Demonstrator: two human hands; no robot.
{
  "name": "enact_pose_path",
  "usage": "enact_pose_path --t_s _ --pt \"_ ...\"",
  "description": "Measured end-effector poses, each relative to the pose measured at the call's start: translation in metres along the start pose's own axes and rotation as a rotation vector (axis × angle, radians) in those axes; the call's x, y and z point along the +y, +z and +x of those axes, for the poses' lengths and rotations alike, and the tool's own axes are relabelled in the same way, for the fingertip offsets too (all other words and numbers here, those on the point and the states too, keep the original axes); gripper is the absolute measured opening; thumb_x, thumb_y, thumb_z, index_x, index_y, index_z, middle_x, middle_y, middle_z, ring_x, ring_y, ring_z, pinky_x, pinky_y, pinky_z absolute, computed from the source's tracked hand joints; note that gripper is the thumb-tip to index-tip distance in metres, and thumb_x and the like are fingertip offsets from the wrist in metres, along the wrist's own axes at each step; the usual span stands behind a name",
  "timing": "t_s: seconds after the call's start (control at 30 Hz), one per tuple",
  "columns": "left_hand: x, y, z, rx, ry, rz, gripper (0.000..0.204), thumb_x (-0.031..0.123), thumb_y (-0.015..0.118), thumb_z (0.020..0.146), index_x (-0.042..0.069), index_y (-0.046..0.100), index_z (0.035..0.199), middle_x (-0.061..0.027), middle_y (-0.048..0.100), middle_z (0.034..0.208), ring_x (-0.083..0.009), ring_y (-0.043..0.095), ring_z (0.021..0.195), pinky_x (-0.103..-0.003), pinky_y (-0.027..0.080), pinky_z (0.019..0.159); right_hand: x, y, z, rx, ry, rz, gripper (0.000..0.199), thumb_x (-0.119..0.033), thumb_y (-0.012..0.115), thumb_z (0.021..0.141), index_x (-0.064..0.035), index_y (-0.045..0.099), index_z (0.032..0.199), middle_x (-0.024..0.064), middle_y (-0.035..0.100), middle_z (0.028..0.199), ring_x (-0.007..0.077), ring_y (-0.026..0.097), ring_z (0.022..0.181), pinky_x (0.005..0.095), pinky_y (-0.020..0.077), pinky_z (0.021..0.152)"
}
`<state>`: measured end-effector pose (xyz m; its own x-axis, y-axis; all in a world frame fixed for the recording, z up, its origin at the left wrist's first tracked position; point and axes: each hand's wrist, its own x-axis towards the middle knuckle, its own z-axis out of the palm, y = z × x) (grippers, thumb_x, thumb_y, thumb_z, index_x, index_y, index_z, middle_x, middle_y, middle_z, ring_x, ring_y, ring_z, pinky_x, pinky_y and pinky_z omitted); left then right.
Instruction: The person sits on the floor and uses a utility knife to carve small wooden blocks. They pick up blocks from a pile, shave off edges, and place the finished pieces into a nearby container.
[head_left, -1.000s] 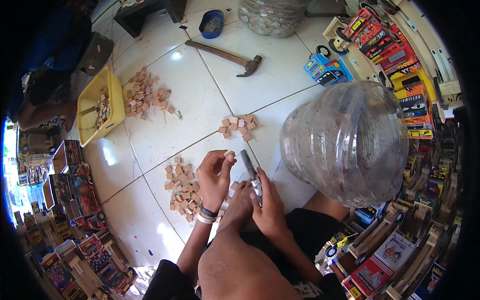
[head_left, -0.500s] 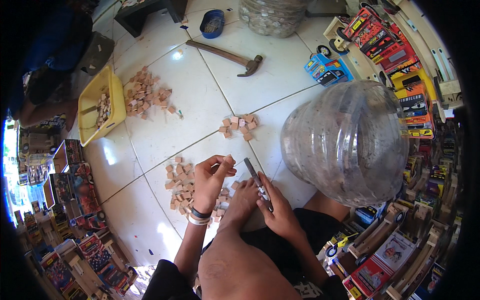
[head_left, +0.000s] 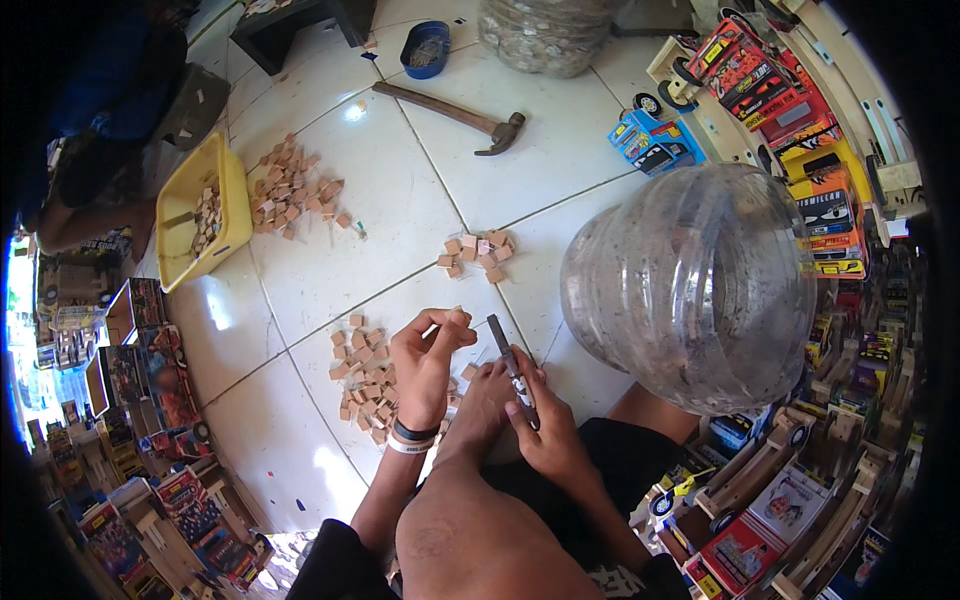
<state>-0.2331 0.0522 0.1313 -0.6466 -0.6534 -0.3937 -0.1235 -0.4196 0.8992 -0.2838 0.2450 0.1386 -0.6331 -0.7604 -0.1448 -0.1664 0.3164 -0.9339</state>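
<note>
Raised above the floor, my left hand point(head_left: 425, 375) pinches a small wooden block point(head_left: 457, 310) between thumb and fingers; most of the block is covered by the fingertips. My right hand point(head_left: 552, 435) is closed round a slim, dark grey, flat tool point(head_left: 499, 338) with a black-and-white grip. Its bare end points up and away, just right of the left fingertips and apart from them. Beneath and beside my left hand lies a loose heap of wooden blocks point(head_left: 362, 375). A smaller cluster of blocks point(head_left: 476, 252) sits farther out on the tiles.
A large clear plastic container point(head_left: 690, 290) stands at the right. A hammer point(head_left: 450, 115), blue dish point(head_left: 426, 50) and yellow tub point(head_left: 243, 215) lie farther off, with another block pile point(head_left: 290, 190) beside the tub. Toy trucks point(head_left: 655, 140) crowd both sides. Another person point(head_left: 90, 200) sits far left.
My right hand has shifted slightly left and rolled, so the tool stands a little steeper. The left hand has barely moved and still pinches the block.
</note>
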Motion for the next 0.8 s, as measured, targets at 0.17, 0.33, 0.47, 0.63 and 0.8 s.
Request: enact_pose_path --t_s 0.17,0.33,0.47,0.63,0.8 --pt "0.002 0.01 0.002 -0.043 -0.01 -0.077 0.023 0.018 0.075 0.103 -0.002 0.071 0.115 -0.0077 0.075 0.098 -0.0173 0.073 0.094 -0.034 0.06 0.089 0.0 -0.002 0.002 0.005 -0.03 -0.002 0.067 -0.009 0.058 0.104 -0.0023 0.033 0.166 0.0318 0.054 0.149 0.0526 0.05 0.139 0.0562 0.0386 0.117" --pt "-0.007 0.011 0.004 -0.162 -0.189 -0.206 0.03 0.022 0.074 0.104 0.0 0.069 0.125 -0.0036 0.074 0.101 -0.0147 0.071 0.095 -0.033 0.058 0.087 -0.003 -0.008 -0.009 -0.188 0.35 0.422 0.053 -0.016 0.058 0.109 -0.0083 0.041 0.159 0.0172 0.06 0.125 0.0291 0.062 0.11 0.0459 0.0507 0.094" --pt "-0.008 0.008 0.008 -0.259 -0.42 -0.39 0.032 0.022 0.072 0.105 0.002 0.069 0.131 -0.0008 0.071 0.098 -0.0121 0.066 0.087 -0.033 0.057 0.084 0.0 -0.011 -0.018 -0.442 0.522 1.535 0.042 -0.03 0.061 0.111 -0.0136 0.042 0.146 0.003 0.048 0.104 0.012 0.05 0.088 0.0352 0.0468 0.079" --pt "0.009 0.01 0.008 -0.287 -0.394 -0.292 0.039 0.023 0.073 0.105 0.003 0.064 0.138 -0.0004 0.07 0.098 -0.0112 0.065 0.088 -0.034 0.056 0.086 0.001 -0.015 -0.018 -0.486 0.511 1.535 0.041 -0.035 0.062 0.11 -0.0162 0.04 0.14 0.0034 0.047 0.105 0.0145 0.05 0.087 0.0372 0.0466 0.079" --pt "0.013 0.008 0.005 -0.248 -0.312 -0.234 0.037 0.025 0.07 0.107 0.005 0.065 0.137 -0.0036 0.074 0.109 -0.0149 0.071 0.1 -0.035 0.055 0.096 -0.004 -0.018 -0.019 -0.445 0.539 1.508 0.041 -0.033 0.061 0.111 -0.0151 0.04 0.141 0.0042 0.049 0.106 0.0153 0.053 0.09 0.0395 0.0491 0.082"
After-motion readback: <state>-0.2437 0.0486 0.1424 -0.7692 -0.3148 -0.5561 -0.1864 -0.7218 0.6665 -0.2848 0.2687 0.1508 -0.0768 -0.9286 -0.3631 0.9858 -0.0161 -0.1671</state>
